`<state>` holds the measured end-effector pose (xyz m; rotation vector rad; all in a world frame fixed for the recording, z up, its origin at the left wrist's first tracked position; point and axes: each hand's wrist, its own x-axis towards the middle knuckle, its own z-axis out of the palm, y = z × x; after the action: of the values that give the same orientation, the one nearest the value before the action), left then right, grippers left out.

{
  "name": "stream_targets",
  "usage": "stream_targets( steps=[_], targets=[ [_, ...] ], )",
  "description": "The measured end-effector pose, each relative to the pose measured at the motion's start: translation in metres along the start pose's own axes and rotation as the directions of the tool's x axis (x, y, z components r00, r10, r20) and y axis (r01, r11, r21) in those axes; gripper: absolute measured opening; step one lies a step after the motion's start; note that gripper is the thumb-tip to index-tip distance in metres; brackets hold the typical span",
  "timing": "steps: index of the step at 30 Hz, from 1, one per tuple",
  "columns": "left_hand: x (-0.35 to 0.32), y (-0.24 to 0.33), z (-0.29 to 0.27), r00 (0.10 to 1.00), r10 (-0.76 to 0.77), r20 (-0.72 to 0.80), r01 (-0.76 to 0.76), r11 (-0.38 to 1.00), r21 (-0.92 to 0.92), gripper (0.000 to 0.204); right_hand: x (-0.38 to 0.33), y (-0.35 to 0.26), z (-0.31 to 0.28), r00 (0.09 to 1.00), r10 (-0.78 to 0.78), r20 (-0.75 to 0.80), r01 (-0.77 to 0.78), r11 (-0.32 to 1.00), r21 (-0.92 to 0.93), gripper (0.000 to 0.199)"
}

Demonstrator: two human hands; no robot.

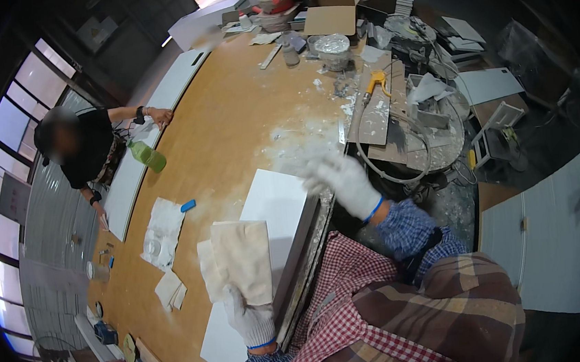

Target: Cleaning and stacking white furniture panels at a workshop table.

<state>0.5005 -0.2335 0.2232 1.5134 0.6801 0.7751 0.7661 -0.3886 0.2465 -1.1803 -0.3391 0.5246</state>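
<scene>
A long white panel (274,193) lies along the near edge of the table in front of me. On it rests a folded cream cloth (243,257), partly over a second pale layer. My left hand (248,319), in a white knitted glove, grips the lower end of the cloth; some of its fingers are hidden. My right hand (345,184), gloved too, hovers above the panel's right end near the table edge. Its fingers look stretched apart, somewhat blurred, with nothing visible in them.
Across the brown table (212,119), a person (90,147) handles another white panel (122,195) beside a green bottle (147,157). A small blue block (188,206) lies by a crumpled white sheet (163,230). At right are a yellow air gun (375,85), its hose and stacked panels (550,241).
</scene>
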Motion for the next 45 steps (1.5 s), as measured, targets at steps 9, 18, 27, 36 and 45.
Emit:
stream_targets(
  steps=[9,18,27,36,45],
  targets=[
    [-0.002,0.045,0.031,0.946,-0.321,-0.043,0.244,0.793,-0.558,0.032,0.173,0.02,-0.231,0.804,-0.44,-0.4,-0.291,0.294,-0.91,0.057],
    [0.0,0.036,0.013,0.95,-0.313,-0.003,0.24,0.732,-0.637,0.036,0.243,0.052,-0.263,0.829,-0.332,-0.45,-0.493,-0.055,-0.868,0.073],
    [0.003,0.044,0.021,0.942,-0.335,-0.009,0.242,0.699,-0.673,0.035,0.283,0.059,-0.31,0.744,-0.305,-0.594,-0.577,0.156,-0.802,0.061],
    [0.026,0.056,0.039,0.924,-0.359,0.132,0.353,0.666,-0.657,0.026,0.189,-0.05,-0.353,0.938,-0.201,-0.281,0.197,0.98,-0.043,0.019],
    [0.124,0.098,0.134,0.911,0.123,0.393,-0.058,0.983,-0.174,0.032,-0.017,-0.158,-0.168,0.857,-0.422,-0.295,0.296,0.873,-0.388,0.03]
  ],
)
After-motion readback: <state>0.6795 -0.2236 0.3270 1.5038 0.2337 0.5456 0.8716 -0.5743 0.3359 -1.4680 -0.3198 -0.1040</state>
